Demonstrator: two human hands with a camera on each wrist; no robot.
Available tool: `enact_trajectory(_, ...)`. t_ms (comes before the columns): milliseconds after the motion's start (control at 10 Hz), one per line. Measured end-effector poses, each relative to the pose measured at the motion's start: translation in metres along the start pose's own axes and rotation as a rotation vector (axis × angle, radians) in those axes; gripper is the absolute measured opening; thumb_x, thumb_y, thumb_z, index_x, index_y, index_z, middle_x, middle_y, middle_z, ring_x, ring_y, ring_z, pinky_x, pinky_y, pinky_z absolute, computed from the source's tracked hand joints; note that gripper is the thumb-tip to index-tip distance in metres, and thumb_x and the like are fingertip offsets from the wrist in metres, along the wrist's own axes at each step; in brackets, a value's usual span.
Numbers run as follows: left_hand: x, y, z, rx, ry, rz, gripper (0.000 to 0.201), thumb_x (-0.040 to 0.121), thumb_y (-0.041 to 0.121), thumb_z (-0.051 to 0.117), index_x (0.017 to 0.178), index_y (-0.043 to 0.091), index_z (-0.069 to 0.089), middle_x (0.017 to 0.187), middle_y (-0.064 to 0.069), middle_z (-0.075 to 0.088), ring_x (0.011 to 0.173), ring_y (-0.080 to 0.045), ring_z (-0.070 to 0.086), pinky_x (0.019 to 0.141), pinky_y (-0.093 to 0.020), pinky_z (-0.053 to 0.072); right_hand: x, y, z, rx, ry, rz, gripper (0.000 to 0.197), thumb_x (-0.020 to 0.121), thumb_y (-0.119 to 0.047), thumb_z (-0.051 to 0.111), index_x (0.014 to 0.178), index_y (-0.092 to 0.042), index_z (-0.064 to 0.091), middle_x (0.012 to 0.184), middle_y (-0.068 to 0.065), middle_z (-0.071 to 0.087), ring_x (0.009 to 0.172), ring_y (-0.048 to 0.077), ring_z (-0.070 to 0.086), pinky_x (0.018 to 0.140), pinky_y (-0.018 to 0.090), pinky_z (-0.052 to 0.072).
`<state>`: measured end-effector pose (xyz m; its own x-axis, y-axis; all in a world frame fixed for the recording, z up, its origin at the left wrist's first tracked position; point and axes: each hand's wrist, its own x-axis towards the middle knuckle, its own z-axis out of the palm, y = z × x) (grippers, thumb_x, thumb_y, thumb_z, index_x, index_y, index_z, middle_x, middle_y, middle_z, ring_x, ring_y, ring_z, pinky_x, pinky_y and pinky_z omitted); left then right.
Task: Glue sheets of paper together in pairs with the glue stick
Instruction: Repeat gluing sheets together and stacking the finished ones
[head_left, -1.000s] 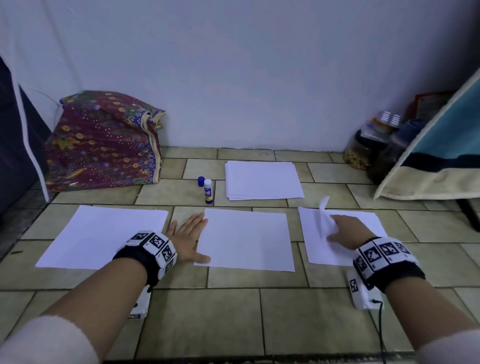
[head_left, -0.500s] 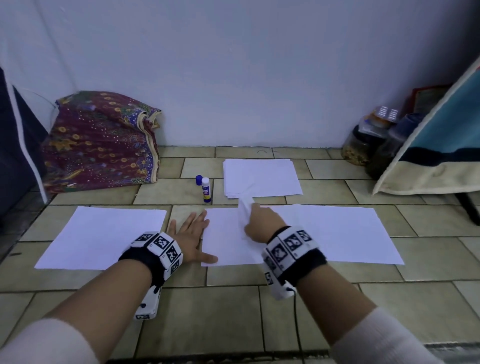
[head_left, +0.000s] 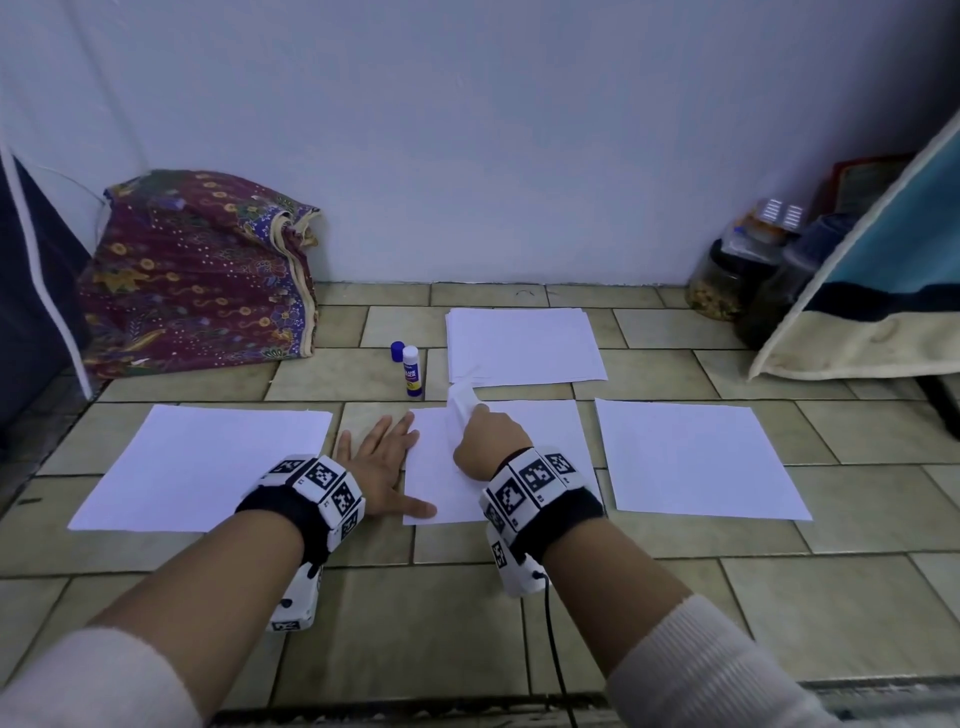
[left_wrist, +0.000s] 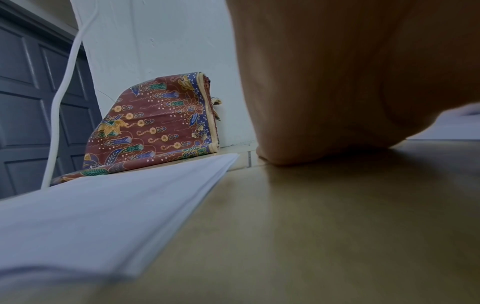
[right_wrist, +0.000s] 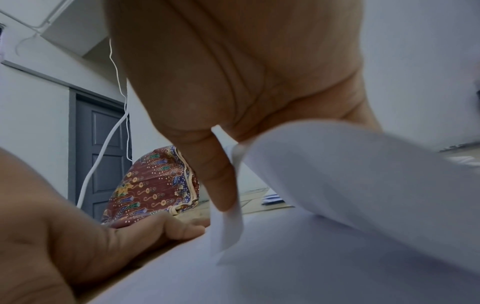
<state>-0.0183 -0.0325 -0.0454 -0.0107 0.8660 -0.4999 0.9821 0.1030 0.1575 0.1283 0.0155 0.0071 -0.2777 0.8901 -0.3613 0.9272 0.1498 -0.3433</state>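
White paper covers most of the tiled floor (head_left: 467, 613). Her right hand (head_left: 491, 441) pinches a corner of a loose sheet (head_left: 460, 402) between thumb and fingers, and that sheet is draped over the middle sheet (head_left: 431, 467), not yet flattened or squared to it. Her left hand (head_left: 379, 460) lies flat with fingers spread, its thumb pressing the middle sheet's near left corner.

My guess is this pair is midway through joining: the top sheet needs aligning and pressing down. Whether there is glue under it, I cannot tell. A left sheet (head_left: 202, 462) and a right sheet (head_left: 696, 457) lie flat on either side; I cannot say if either is already a glued pair. A stack of paper (head_left: 524, 345) waits by the wall, so plenty seems left. The glue stick (head_left: 411, 371) stands upright with its blue cap (head_left: 397, 351) off beside it, just left of the stack.

Gaps between sheets are narrow. Open tiles lie near her; a patterned cloth bundle (head_left: 197, 270) and jars (head_left: 737, 270) crowd the far corners.
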Motion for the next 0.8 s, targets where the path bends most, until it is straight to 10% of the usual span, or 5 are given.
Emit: enact_trajectory(800, -0.0026, 0.0015, -0.0038, 0.009, -0.027, -0.007, 0.107, 0.082, 0.065, 0.057, 0.153, 0.019, -0.009, 0.155, 0.011, -0.028, 0.144, -0.012, -0.025, 0.117, -0.05, -0.01, -0.0041, -0.0032, 0.0047, -0.016, -0.029, 0.015, 0.038, 0.093, -0.015, 0.046, 0.129, -0.004, 0.038, 0.127, 0.015, 0.053, 0.118, 0.029, 0.052, 0.106, 0.041, 0.038)
